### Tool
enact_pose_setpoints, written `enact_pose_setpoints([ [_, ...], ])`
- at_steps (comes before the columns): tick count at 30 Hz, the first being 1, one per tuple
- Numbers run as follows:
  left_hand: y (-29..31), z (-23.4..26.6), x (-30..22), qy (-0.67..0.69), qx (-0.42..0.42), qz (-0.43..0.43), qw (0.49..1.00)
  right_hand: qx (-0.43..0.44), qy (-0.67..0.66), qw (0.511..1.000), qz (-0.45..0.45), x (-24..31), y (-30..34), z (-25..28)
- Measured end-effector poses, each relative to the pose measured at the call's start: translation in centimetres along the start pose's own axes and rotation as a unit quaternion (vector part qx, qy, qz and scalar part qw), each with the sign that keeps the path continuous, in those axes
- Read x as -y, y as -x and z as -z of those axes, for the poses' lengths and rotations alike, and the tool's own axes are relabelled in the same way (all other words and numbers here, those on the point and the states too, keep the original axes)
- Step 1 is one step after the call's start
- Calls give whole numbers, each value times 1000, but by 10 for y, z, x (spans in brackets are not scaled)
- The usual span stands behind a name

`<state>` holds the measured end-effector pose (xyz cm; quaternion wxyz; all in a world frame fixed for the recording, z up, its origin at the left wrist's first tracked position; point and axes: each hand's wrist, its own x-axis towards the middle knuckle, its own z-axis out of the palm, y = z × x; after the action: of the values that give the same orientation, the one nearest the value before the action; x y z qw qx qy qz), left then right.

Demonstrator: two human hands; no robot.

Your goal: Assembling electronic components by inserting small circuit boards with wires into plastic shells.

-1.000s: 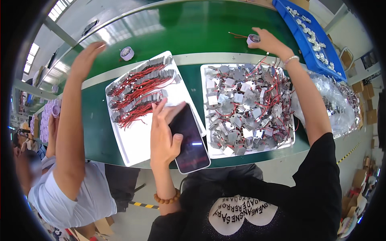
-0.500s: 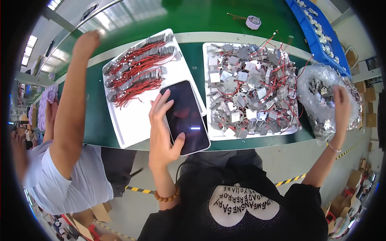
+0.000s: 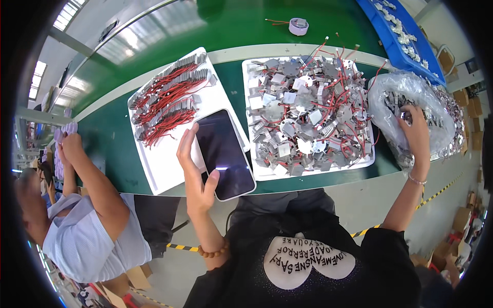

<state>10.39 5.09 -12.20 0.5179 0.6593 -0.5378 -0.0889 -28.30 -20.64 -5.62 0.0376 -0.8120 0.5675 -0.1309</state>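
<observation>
My left hand (image 3: 195, 179) is beside a dark-screened phone (image 3: 226, 151) with a pale frame. Its fingers stretch along the phone's left edge and the thumb reaches over the screen. The phone lies slanted across the right side of a white tray (image 3: 169, 164) and the table's near edge. Over a clear plastic bag (image 3: 382, 97) of small metal parts, my right hand (image 3: 415, 131) has curled fingers, thumb and forefinger close together at the opening. What lies between them is too small to make out. A second white tray (image 3: 250, 172), heaped with grey metal pieces on red wires, stands between.
Rows of red-wired metal pieces (image 3: 167, 97) fill the left tray's far part. A blue bin (image 3: 377, 33) with white parts is at the far right. A white ring with wires (image 3: 298, 26) lies farther back. A co-worker (image 3: 97, 231) at left reaches toward stacked purple rings (image 3: 58, 136).
My right hand has come lower and to the left, its fingers now curled in the bag. My left fingers have slid off the screen to its edge. The co-worker's raised arm has come down.
</observation>
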Motion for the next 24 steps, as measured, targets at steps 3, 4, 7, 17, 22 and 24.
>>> enact_pose_setpoints([
  [3,-3,-5,-1,45,-31,29,998,-38,-13,999,5,3,3,1],
  [4,-2,-7,-5,75,-52,46,995,-62,-14,998,12,5,4,1],
  [7,-3,-4,0,96,-106,54,988,-118,-48,992,11,15,6,-5],
  [17,-42,0,21,87,-214,-13,973,-289,-148,945,42,45,31,1],
  [22,-41,-3,20,19,-168,-47,984,-125,-260,938,193,123,71,14],
  [24,-45,-4,20,95,-172,-24,980,-84,-213,942,246,135,65,11],
])
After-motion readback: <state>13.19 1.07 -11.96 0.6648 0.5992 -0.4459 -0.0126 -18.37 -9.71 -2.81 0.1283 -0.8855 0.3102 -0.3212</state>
